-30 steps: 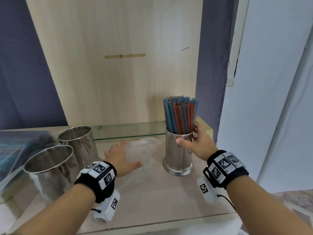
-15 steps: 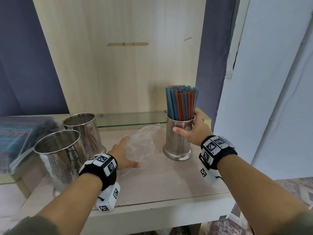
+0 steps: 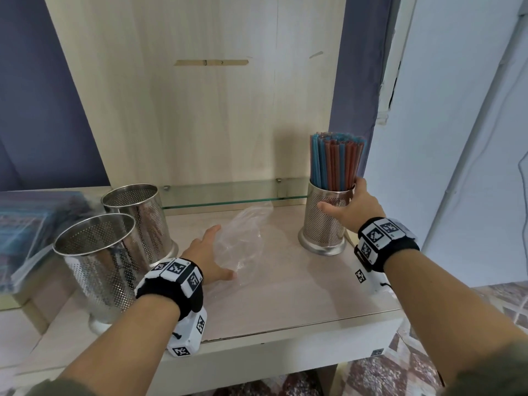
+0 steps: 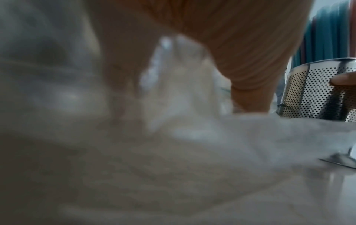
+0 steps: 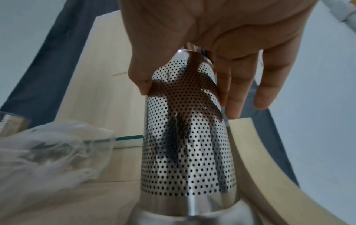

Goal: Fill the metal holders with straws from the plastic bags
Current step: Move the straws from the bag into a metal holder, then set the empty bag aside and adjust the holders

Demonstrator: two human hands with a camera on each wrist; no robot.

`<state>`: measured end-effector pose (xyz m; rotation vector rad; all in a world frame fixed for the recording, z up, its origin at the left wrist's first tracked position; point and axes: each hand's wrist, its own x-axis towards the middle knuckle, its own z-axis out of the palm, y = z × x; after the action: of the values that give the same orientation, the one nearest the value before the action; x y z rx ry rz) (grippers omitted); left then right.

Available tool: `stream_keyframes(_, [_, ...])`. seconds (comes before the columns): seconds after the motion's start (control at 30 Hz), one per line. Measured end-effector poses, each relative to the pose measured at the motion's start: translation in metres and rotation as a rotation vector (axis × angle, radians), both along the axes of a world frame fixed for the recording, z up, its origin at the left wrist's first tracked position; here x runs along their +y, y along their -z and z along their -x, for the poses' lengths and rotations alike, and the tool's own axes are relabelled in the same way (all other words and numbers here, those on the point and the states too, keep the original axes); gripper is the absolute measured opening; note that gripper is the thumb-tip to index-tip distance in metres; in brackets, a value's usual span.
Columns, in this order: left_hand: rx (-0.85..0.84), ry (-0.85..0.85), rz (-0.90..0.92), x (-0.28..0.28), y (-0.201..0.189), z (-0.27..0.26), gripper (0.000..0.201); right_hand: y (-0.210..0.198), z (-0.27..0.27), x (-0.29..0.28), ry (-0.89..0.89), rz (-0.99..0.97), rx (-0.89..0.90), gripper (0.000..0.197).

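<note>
A perforated metal holder (image 3: 324,224) (image 5: 188,144) packed with blue and red straws (image 3: 335,161) stands at the right of the shelf. My right hand (image 3: 350,208) (image 5: 202,64) grips it near the rim, thumb on the front, fingers round the far side. An empty clear plastic bag (image 3: 243,235) (image 5: 50,146) lies crumpled mid-shelf. My left hand (image 3: 208,258) rests on the bag with fingers spread. Two empty metal holders (image 3: 100,264) (image 3: 137,215) stand at the left. The left wrist view is blurred by plastic, with the filled holder (image 4: 318,91) at its right edge.
Bags of straws (image 3: 34,227) lie stacked on a raised ledge at the far left. A low glass shelf (image 3: 228,192) runs along the back against a wooden panel (image 3: 200,110). The shelf's front edge (image 3: 285,341) is near my wrists. A white wall (image 3: 457,138) stands at the right.
The camera has pulled back and up. My right hand has carried the filled holder further right and back on the shelf. My left hand stays on the empty bag.
</note>
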<state>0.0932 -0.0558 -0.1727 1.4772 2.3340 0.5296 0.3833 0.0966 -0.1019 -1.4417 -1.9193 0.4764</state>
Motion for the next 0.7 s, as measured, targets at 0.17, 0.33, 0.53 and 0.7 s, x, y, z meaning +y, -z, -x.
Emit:
stream_keyframes(0.17, [0.004,-0.005,0.003,0.000,0.000,-0.002,0.123,-0.002,0.004,-0.002,0.028,0.069,0.032,0.099])
stream_keyframes(0.33, [-0.011,-0.009,-0.007,0.000,0.000,0.000,0.124,-0.004,0.039,-0.054,0.096,-0.485,0.039,0.100])
stream_keyframes(0.53, [-0.039,-0.016,-0.095,-0.002,-0.003,-0.002,0.112,0.001,0.090,-0.105,-0.725,-0.055,-0.543,0.116])
stream_keyframes(0.7, [-0.069,0.114,-0.349,-0.011,-0.021,-0.019,0.061,0.024,0.121,-0.094,-0.658,0.042,-0.681,0.151])
